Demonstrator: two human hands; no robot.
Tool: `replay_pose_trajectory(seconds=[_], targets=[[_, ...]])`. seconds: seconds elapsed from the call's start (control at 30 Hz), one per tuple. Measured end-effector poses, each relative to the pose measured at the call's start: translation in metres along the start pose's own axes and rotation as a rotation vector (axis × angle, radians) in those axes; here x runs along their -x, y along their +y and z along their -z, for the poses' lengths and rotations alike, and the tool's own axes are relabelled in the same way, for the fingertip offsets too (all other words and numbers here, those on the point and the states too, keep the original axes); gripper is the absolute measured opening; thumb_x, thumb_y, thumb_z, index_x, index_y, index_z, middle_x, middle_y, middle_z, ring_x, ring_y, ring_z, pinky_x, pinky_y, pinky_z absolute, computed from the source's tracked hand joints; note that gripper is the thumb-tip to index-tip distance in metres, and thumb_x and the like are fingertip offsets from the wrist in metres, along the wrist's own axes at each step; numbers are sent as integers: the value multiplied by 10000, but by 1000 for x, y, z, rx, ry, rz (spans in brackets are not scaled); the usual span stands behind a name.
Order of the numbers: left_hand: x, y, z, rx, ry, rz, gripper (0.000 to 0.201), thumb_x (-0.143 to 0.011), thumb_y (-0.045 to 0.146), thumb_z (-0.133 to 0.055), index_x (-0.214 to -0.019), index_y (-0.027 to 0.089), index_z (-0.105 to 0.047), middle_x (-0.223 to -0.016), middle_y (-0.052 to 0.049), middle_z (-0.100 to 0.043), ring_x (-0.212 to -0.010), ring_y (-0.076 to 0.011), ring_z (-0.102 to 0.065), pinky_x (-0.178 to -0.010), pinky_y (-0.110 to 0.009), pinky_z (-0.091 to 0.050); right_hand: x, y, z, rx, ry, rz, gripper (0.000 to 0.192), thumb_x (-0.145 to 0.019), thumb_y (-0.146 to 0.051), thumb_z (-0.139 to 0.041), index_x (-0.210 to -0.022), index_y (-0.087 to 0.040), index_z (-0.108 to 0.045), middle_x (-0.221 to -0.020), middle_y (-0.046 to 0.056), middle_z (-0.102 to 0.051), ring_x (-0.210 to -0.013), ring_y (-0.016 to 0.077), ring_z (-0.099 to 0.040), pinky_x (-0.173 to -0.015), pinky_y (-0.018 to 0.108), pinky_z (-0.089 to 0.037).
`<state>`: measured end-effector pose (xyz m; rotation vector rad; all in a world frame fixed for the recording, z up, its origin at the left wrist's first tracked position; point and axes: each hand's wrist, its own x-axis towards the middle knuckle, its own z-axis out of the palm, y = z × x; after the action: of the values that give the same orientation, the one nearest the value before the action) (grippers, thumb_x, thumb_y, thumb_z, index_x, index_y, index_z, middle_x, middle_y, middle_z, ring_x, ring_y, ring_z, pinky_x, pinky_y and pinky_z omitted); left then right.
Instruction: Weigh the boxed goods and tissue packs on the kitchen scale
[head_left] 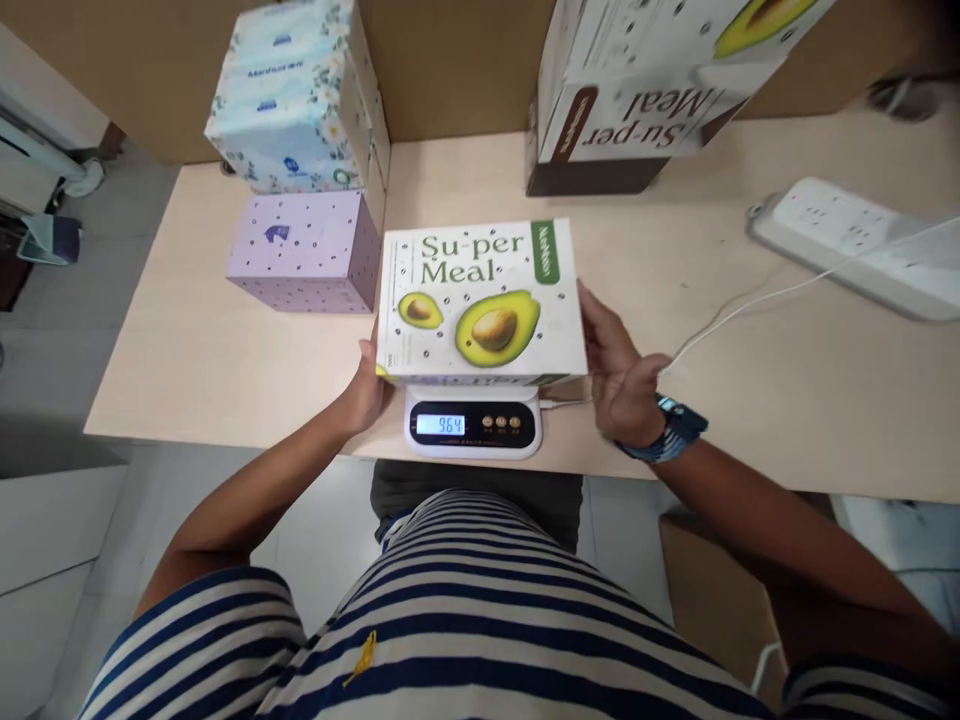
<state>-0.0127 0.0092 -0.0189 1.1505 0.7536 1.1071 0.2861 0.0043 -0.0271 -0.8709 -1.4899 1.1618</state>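
1. Pale wood desk [750, 400] w/ brown board behind it; grey floor tiles show at both sides.
2. White Su-per Meal box [480, 300], avocado print on top, lies flat on a small white kitchen scale [472, 425] at the desk's near edge, centre. Box covers the platform; only the scale's front panel shows, display lit blue, approx "964".
3. Left hand [367, 385] sits at the box's left near corner, fingers touching the side, thumb by the edge; open flat, not wrapped round.
4. Right hand [622, 370] is at the box's right side, fingers spread and loosely curled, tips touching or just off the edge; can't tell which. Blue watch [675, 425] on that wrist.
5. Lilac dotted box [304, 250] just left of the box, w/ a floral tissue box [296, 95] stacked behind/above it.
6. Second, bigger Su-per Meal carton [637, 90] stands at the back right, tilted.
7. White power strip [855, 245] far right; a white cable [750, 305] runs from that side toward the scale.
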Motion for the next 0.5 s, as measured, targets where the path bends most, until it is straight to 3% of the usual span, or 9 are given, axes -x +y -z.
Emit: replay_pose_trajectory(seconds=[0.1,0.27,0.37,0.5], targets=[[4,2,1,29,13,34,1045,-906,981,-362,-1724,331,-350,-1742,-101,-501,-1720,-395,-259,-1413,-603,-269,-4,0,-2,-1,39,-10,827,-975,-904,-190,-1605,-491,-531,-1686,-56,-571,-1602,361,-508,-1216,619,-575],[8,9,4,19,54,46,978,-961,917,-364,-1746,336,-308,-1796,-75,-416,-1739,-384,-194,-1428,-596,-229,-16,3,-7,-1,145,-35,805,-979,-901,-206,-1508,-453,-614,-1552,18,-688,-1441,336,-658,-1190,611,-582],[3,14,4,12,27,25,1034,-927,944,-385,-1770,368,-221,-1830,-41,-349,-1745,-403,-150,-1428,-627,-215,-17,8,-12,17,211,-82,772,-1003,-866,-248,-1529,-410,-581,-1568,74,-662,-1437,342,-652,-1182,625,-579],[-5,17,4,29,-18,-25,1010,-926,944,-374,-1769,418,-190,-1829,-2,-352,-1743,-407,-164,-1424,-636,-237,-18,15,-15,71,209,-97,783,-1018,-842,-239,-1620,-398,-470,-1704,93,-519,-1586,352,-512,-1242,653,-527]])
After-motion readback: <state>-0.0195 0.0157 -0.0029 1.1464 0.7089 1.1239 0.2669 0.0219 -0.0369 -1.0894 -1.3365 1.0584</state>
